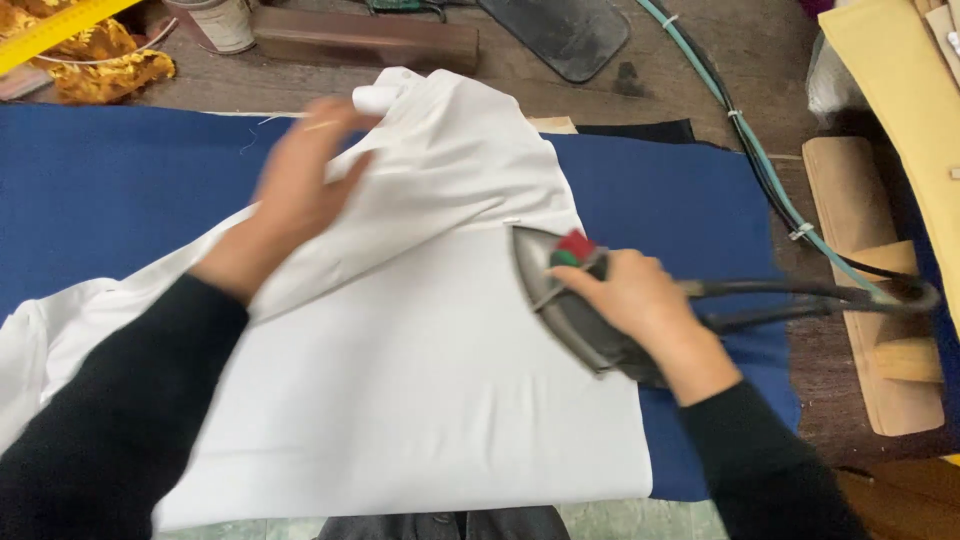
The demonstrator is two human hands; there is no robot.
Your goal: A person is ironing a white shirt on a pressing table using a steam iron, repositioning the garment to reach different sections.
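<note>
Black sleeves frame the bottom corners of the frame, and between them a white garment (400,370) lies spread flat over a blue cloth (110,190) that covers the work surface from the left edge to right of centre. Its upper part is bunched and folded toward the top middle. An iron (575,305) rests on the garment's right edge, just right of centre, its pointed tip aimed up and to the left and a red and green knob on its handle. The right hand (640,295) is wrapped closed around that handle. The left hand (295,190), blurred, lies on the bunched fabric left of centre with its fingers loosely curled, seeming to gather the cloth; whether it pinches it cannot be told. A dark cord (800,295) runs from the iron to the right edge, crossing a wooden block (860,210) on the brown table. A teal hose (735,110) slants down from the top. A white can (215,22) stands at the top left; its contents are hidden. Yellow patterned fabric (95,55) fills the upper left corner.
</note>
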